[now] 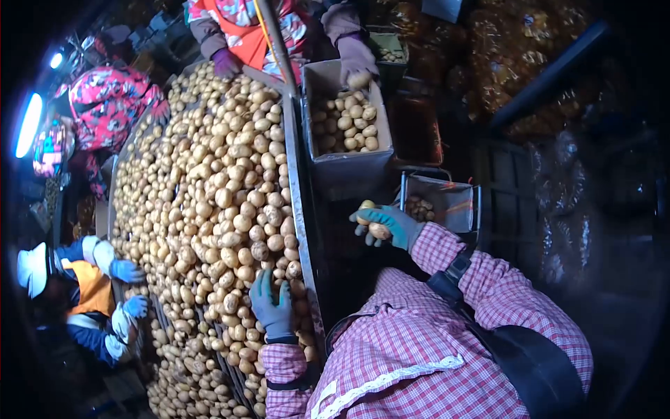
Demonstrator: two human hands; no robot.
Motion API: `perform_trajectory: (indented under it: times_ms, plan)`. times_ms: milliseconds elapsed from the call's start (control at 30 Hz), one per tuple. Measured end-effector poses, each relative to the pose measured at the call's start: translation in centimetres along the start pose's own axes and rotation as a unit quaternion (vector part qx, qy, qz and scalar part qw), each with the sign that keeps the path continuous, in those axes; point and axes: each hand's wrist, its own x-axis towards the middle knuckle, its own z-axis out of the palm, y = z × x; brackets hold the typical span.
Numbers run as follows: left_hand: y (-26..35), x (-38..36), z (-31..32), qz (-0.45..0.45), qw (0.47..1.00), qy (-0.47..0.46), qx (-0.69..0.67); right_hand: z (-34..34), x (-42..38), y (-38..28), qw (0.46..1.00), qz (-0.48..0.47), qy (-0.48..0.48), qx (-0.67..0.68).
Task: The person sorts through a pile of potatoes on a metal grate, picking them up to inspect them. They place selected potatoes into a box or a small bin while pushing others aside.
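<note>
Head view: a wide heap of round, pale-yellow potatoes (216, 188) is spread over a long table edged with grey metal (301, 216). The left hand (273, 311), gloved in grey and green, is laid on the heap near that edge; fingers are spread, and whether anything is covered by the palm cannot be told. The right hand (396, 222), in a similar glove, is held off the table, beyond the edge, and is curled around at least two potatoes (379, 232). Near it, small brownish potatoes (421, 208) are contained in a pale, metal-framed bin (453, 199). Farther up, a pale rectangular box (352, 162) is part-filled with potatoes; above these, one potato (359, 79) is gripped by a co-worker's purple-gloved hand (356, 59). At the left side, two blue-gloved hands (125, 271) are placed at the heap's edge by another co-worker in an orange vest (98, 286).
</note>
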Motion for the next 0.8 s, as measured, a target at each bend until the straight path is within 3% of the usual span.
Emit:
perform_trajectory:
  times_ms: [133,467,633,733,800]
  plan:
    - [-1.0,-1.0,2.3,0.025,0.987,0.009,0.160,-3.7,-2.3,1.5,0.997,0.057,0.053,-0.009]
    - [-0.8,-1.8,2.8,-0.009,0.979,-0.036,0.200,-9.4,-3.7,3.0,0.988,0.081,0.120,0.051]
    - [-0.9,-1.8,3.0,0.005,0.973,-0.026,0.231,-12.1,-2.7,2.6,0.982,0.034,0.178,0.048]
    - [-0.8,-1.8,2.8,0.014,0.976,-0.016,0.218,-15.8,-0.7,0.3,0.988,0.015,0.131,0.079]
    - [-0.7,-1.7,2.9,0.010,0.974,-0.020,0.225,-18.0,0.3,-6.3,0.974,-0.131,0.179,0.047]
